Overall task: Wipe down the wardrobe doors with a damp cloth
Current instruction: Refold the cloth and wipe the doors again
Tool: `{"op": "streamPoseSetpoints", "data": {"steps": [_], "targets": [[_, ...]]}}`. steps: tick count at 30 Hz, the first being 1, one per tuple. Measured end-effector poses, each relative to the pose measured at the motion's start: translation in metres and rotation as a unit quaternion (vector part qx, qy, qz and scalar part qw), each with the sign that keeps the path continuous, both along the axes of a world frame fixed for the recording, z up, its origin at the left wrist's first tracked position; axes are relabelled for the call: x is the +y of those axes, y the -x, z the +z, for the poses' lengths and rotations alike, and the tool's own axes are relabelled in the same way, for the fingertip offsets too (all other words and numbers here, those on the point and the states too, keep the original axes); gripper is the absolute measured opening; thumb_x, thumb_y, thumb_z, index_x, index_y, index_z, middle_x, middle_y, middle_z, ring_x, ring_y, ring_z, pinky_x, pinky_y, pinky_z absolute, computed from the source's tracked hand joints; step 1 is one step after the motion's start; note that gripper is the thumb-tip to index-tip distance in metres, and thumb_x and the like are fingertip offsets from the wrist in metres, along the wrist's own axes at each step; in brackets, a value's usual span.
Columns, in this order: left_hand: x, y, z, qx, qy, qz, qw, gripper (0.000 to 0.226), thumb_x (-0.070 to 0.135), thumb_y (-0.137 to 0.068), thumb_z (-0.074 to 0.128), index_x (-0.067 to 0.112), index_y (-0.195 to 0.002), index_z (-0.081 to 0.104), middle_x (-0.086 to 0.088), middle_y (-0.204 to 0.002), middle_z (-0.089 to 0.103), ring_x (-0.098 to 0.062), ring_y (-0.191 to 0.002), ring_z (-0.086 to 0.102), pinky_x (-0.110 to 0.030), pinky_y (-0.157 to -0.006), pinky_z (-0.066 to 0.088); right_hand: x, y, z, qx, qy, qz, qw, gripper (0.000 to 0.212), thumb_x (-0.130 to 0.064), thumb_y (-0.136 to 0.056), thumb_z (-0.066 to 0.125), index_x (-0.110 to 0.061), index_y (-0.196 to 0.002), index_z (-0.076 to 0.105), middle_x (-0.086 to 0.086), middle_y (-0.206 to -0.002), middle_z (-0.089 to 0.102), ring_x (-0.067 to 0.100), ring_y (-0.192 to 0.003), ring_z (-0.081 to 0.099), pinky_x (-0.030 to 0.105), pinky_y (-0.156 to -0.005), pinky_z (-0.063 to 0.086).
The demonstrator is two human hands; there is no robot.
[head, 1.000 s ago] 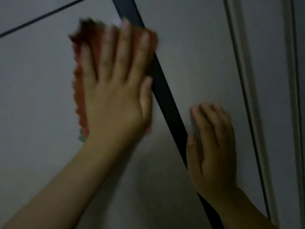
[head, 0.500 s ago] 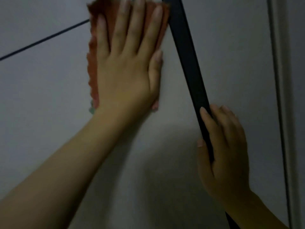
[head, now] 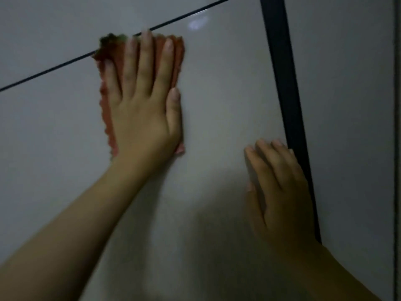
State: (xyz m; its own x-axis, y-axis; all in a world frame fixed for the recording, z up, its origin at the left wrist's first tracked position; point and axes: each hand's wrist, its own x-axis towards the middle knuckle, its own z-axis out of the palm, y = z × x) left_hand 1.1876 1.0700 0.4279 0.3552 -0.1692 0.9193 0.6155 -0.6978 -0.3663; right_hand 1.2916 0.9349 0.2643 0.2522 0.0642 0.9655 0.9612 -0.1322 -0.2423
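Note:
My left hand [head: 143,101] lies flat with straight fingers on an orange-red cloth [head: 176,53], pressing it against the pale grey wardrobe door [head: 221,94]. The cloth's top edge overlaps a thin dark horizontal seam [head: 54,69]. Lower right, my right hand [head: 280,192] rests flat on the same door, its fingers straight and its outer edge beside the wide black vertical strip [head: 286,83] between the doors.
A second pale door panel [head: 347,127] lies right of the black strip. A thin dark vertical line [head: 396,170] runs near the right edge of view. A soft light reflection [head: 196,23] shows near the top of the door.
The cloth and my left hand have slid left, away from the black strip, up to the horizontal seam. My right hand has come off the strip onto the door face.

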Motion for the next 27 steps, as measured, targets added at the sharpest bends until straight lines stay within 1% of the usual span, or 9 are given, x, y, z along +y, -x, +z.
{"op": "streamPoseSetpoints", "data": {"steps": [2,6,8,10,15,17,23,25,27], "targets": [[-0.005,-0.004,-0.028,-0.004,0.021,-0.006,1.0,0.057,0.033,-0.098,0.03,0.018,-0.151,0.019,-0.012,-0.158,0.016,-0.03,-0.146,0.012,-0.049,-0.116,0.003,0.006,0.006,0.002,-0.016,0.001,0.004,1.0,0.048,-0.012,-0.089,0.044,-0.006,-0.136,0.049,0.012,-0.141,0.044,0.03,-0.137,0.032,0.05,-0.112,0.027],[0.011,0.025,-0.091,0.131,-0.029,-0.007,0.991,0.056,0.035,-0.098,0.032,0.021,-0.15,0.02,-0.003,-0.157,0.014,-0.024,-0.147,0.008,-0.047,-0.117,0.001,0.011,0.012,0.001,-0.025,0.021,-0.006,0.999,0.048,-0.018,-0.09,0.043,-0.008,-0.137,0.046,0.012,-0.142,0.042,0.032,-0.136,0.032,0.046,-0.114,0.023],[0.035,0.05,-0.092,0.137,-0.037,-0.002,0.99,0.054,0.036,-0.099,0.028,0.022,-0.151,0.021,-0.002,-0.156,0.015,-0.022,-0.147,0.007,-0.047,-0.117,0.001,0.015,0.018,0.004,-0.034,0.03,-0.005,0.999,0.048,-0.02,-0.09,0.042,-0.008,-0.137,0.045,0.012,-0.142,0.042,0.032,-0.135,0.032,0.044,-0.115,0.02],[0.054,0.07,-0.071,0.096,-0.017,0.011,0.995,0.054,0.037,-0.099,0.026,0.023,-0.151,0.019,-0.003,-0.156,0.016,-0.023,-0.147,0.008,-0.046,-0.117,0.001,0.022,0.025,0.013,-0.045,0.028,0.002,0.999,0.048,-0.019,-0.089,0.042,-0.008,-0.136,0.045,0.012,-0.141,0.043,0.032,-0.134,0.032,0.043,-0.115,0.02],[0.054,0.059,-0.007,-0.121,0.101,0.003,0.987,0.057,0.034,-0.098,0.026,0.015,-0.151,0.019,-0.012,-0.158,0.017,-0.028,-0.146,0.011,-0.048,-0.116,0.001,0.058,0.053,0.048,-0.076,-0.041,0.019,0.996,0.046,-0.013,-0.083,0.046,-0.002,-0.126,0.058,0.019,-0.131,0.055,0.034,-0.128,0.04,0.05,-0.111,0.028],[0.046,0.046,-0.009,-0.144,0.108,-0.006,0.984,0.056,0.034,-0.098,0.025,0.015,-0.151,0.019,-0.011,-0.158,0.017,-0.029,-0.146,0.011,-0.05,-0.116,0.002,0.071,0.063,0.059,-0.064,-0.077,0.03,0.995,0.045,-0.012,-0.082,0.046,-0.001,-0.124,0.059,0.02,-0.129,0.056,0.034,-0.127,0.042,0.049,-0.114,0.025],[0.053,0.069,-0.1,0.135,-0.026,-0.008,0.99,0.053,0.039,-0.099,0.022,0.024,-0.15,0.016,0.002,-0.157,0.01,-0.02,-0.147,0.003,-0.047,-0.117,-0.002,0.085,0.071,0.054,-0.007,-0.112,0.035,0.993,0.046,-0.016,-0.084,0.043,0.001,-0.126,0.056,0.02,-0.133,0.053,0.033,-0.129,0.038,0.045,-0.115,0.02],[0.073,0.088,-0.099,0.121,-0.019,0.0,0.992,0.052,0.04,-0.1,0.019,0.03,-0.151,0.015,0.005,-0.156,0.011,-0.015,-0.147,0.001,-0.043,-0.117,-0.002,0.085,0.071,0.049,-0.01,-0.092,0.03,0.995,0.049,-0.016,-0.083,0.043,0.0,-0.128,0.055,0.019,-0.136,0.05,0.034,-0.132,0.035,0.045,-0.115,0.02],[0.089,0.106,-0.076,0.049,0.029,0.011,0.998,0.053,0.04,-0.099,0.02,0.032,-0.151,0.012,0.001,-0.157,0.013,-0.016,-0.147,0.001,-0.042,-0.117,-0.002,0.08,0.068,0.049,-0.012,-0.075,0.041,0.996,0.05,-0.017,-0.082,0.043,-0.002,-0.128,0.055,0.018,-0.137,0.05,0.034,-0.132,0.035,0.049,-0.113,0.025]]}}
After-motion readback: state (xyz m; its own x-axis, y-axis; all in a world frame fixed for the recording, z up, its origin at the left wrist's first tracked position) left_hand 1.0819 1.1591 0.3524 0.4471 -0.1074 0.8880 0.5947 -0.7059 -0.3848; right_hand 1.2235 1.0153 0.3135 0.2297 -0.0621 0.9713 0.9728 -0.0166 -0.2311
